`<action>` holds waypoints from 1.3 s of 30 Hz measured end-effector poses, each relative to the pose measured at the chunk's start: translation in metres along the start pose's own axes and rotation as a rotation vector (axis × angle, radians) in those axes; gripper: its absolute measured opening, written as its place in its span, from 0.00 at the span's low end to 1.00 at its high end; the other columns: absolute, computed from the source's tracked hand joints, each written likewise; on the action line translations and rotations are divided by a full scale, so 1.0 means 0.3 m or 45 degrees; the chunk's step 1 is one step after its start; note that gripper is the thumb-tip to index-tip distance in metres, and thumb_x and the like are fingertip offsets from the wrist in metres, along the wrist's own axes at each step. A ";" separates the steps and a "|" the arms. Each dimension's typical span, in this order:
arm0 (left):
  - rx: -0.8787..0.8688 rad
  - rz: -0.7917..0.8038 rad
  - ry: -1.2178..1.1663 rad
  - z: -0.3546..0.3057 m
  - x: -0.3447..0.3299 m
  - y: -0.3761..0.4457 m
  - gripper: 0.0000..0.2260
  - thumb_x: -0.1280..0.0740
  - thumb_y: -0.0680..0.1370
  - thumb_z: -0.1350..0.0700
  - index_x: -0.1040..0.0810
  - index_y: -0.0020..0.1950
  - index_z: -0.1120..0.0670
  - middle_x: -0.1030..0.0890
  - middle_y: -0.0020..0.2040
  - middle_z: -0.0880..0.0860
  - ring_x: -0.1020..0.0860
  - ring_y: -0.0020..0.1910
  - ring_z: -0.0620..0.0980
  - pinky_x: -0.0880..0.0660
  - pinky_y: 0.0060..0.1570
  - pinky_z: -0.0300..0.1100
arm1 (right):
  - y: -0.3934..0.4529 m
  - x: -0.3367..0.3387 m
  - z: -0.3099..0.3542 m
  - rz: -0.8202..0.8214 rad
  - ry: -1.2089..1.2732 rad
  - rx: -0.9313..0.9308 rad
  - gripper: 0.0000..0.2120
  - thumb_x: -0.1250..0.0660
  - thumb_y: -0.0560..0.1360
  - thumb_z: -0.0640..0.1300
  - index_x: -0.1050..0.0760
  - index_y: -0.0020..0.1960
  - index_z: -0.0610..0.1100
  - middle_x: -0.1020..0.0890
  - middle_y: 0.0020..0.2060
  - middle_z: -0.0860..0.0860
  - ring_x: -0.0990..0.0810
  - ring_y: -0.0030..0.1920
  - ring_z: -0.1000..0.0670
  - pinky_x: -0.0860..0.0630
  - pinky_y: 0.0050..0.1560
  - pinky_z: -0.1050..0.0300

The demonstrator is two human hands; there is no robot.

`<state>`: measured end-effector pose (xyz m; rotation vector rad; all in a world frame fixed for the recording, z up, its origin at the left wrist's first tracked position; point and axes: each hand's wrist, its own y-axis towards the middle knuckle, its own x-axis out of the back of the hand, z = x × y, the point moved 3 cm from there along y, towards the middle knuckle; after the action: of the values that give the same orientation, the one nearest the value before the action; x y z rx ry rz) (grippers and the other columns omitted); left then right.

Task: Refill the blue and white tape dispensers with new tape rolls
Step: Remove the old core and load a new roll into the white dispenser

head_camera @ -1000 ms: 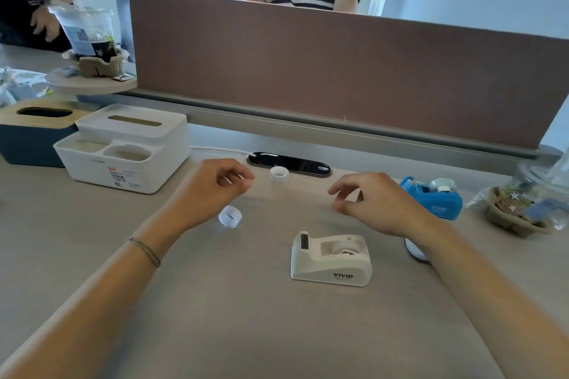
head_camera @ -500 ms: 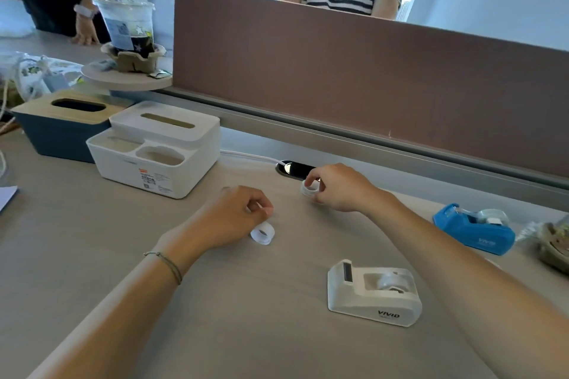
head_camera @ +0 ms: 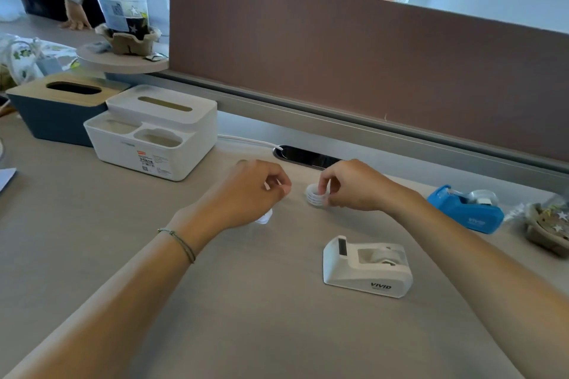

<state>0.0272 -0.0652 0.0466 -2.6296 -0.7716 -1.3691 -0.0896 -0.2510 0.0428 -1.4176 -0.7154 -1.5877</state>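
Observation:
My right hand [head_camera: 351, 186] pinches a small white tape roll [head_camera: 314, 194] held on edge just above the desk, near the black cable slot. My left hand [head_camera: 252, 191] hovers to its left with fingers curled in. A white sliver shows at its fingertips, too small to identify. A second white tape roll [head_camera: 264, 220] lies on the desk, half hidden under that hand. The white dispenser [head_camera: 366, 268] stands in front of my right forearm. The blue dispenser [head_camera: 466, 209] sits further right, with a roll in it.
A white organiser box [head_camera: 154, 132] and a dark blue tissue box [head_camera: 55, 108] stand at the left. The brown divider panel [head_camera: 338, 55] closes the back. A paper cup holder [head_camera: 548, 229] sits at the right edge. People stand behind the divider.
My right hand has lifted the far tape roll off the desk and turned it on edge. My left hand has moved over the near roll, hiding part of it.

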 end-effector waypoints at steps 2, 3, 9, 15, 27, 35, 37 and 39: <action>-0.038 0.031 0.025 -0.030 -0.016 -0.004 0.09 0.35 0.80 0.49 0.16 0.55 0.46 0.18 0.47 0.44 0.20 0.45 0.43 0.26 0.46 0.37 | -0.056 -0.002 -0.019 0.106 0.054 -0.018 0.07 0.29 0.72 0.41 0.17 0.48 0.50 0.17 0.38 0.54 0.18 0.39 0.52 0.23 0.41 0.55; -0.051 0.045 0.036 -0.042 -0.025 -0.006 0.09 0.35 0.80 0.49 0.16 0.55 0.46 0.18 0.47 0.44 0.20 0.45 0.43 0.26 0.47 0.38 | -0.079 -0.007 -0.026 0.144 0.080 -0.028 0.07 0.30 0.73 0.41 0.17 0.49 0.50 0.16 0.39 0.53 0.17 0.39 0.52 0.22 0.43 0.54; -0.087 0.015 0.008 -0.094 -0.069 -0.033 0.08 0.34 0.81 0.49 0.15 0.55 0.46 0.17 0.47 0.43 0.21 0.45 0.41 0.28 0.43 0.32 | -0.184 0.010 -0.049 0.122 0.207 -0.041 0.13 0.34 0.76 0.38 0.17 0.56 0.50 0.16 0.44 0.52 0.17 0.41 0.51 0.20 0.49 0.52; -0.164 0.237 -0.158 -0.179 -0.185 -0.098 0.19 0.27 0.69 0.36 0.18 0.58 0.40 0.17 0.50 0.38 0.22 0.49 0.33 0.28 0.45 0.32 | -0.394 0.086 -0.068 -0.049 0.407 -0.060 0.02 0.26 0.74 0.47 0.14 0.44 0.49 0.14 0.38 0.54 0.16 0.41 0.54 0.17 0.50 0.53; -0.186 0.328 -0.102 -0.265 -0.275 -0.109 0.23 0.20 0.66 0.45 0.20 0.60 0.39 0.19 0.50 0.38 0.23 0.49 0.37 0.33 0.39 0.25 | -0.505 0.044 -0.052 -0.149 0.284 -0.009 0.06 0.22 0.68 0.46 0.15 0.45 0.50 0.17 0.38 0.56 0.19 0.42 0.54 0.19 0.48 0.52; -0.161 0.371 -0.154 -0.261 -0.282 -0.106 0.21 0.20 0.66 0.46 0.20 0.57 0.40 0.18 0.51 0.39 0.21 0.50 0.40 0.29 0.44 0.28 | -0.509 0.047 -0.081 -0.132 0.339 0.018 0.05 0.22 0.70 0.46 0.18 0.41 0.51 0.17 0.37 0.56 0.19 0.41 0.55 0.19 0.46 0.56; -0.160 0.373 -0.151 -0.257 -0.284 -0.105 0.21 0.21 0.66 0.46 0.21 0.58 0.40 0.19 0.51 0.38 0.21 0.51 0.40 0.28 0.45 0.28 | -0.510 0.057 -0.090 -0.155 0.360 0.020 0.05 0.22 0.70 0.47 0.18 0.41 0.51 0.17 0.36 0.55 0.19 0.41 0.54 0.20 0.45 0.58; -0.164 0.371 -0.129 -0.259 -0.283 -0.104 0.22 0.21 0.67 0.46 0.21 0.58 0.40 0.20 0.51 0.38 0.21 0.51 0.40 0.29 0.44 0.26 | -0.513 0.069 -0.103 -0.187 0.403 0.018 0.06 0.21 0.70 0.48 0.18 0.41 0.52 0.16 0.37 0.55 0.18 0.41 0.55 0.19 0.45 0.59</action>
<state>-0.0856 -0.0945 0.0214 -2.7871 -0.2990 -1.2524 -0.2391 -0.2115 0.0768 -1.0880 -0.6502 -1.8644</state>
